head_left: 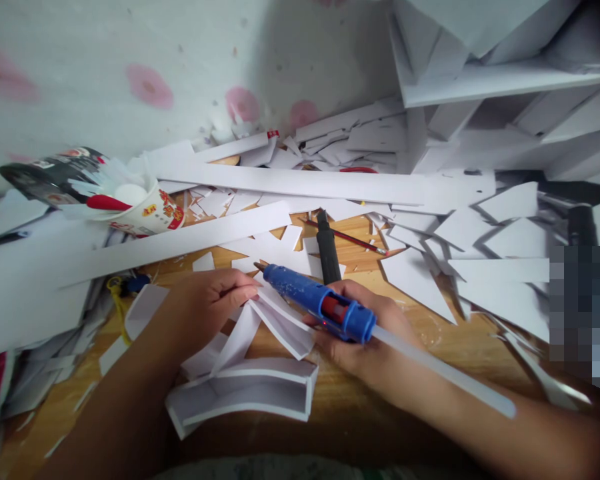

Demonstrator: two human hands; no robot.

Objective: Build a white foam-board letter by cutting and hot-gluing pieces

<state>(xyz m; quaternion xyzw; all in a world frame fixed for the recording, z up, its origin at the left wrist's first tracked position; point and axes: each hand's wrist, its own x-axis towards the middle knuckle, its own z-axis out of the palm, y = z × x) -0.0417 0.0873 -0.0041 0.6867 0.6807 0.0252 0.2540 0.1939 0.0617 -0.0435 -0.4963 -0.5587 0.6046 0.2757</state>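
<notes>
My right hand [365, 327] is wrapped round a blue hot glue gun [300, 290], whose nozzle points up and left. From its back end a long translucent glue stick [445, 370] sticks out over my right forearm. The fingers of my left hand [220, 297] pinch the top of a folded white foam board piece [285, 323], close below the nozzle. Just in front of me lies a white foam board frame [245, 397] with curved long sides, close to the piece in my left hand. Whether the two are joined I cannot tell.
A black marker [327, 247] and a red-black pencil [353, 238] lie beyond the glue gun. At the left stands a paper cup [150, 210] with a red-handled tool. Long white strips [300, 183] and many scraps cover the wooden table [370, 400]. A white board structure [480, 87] rises at the back right.
</notes>
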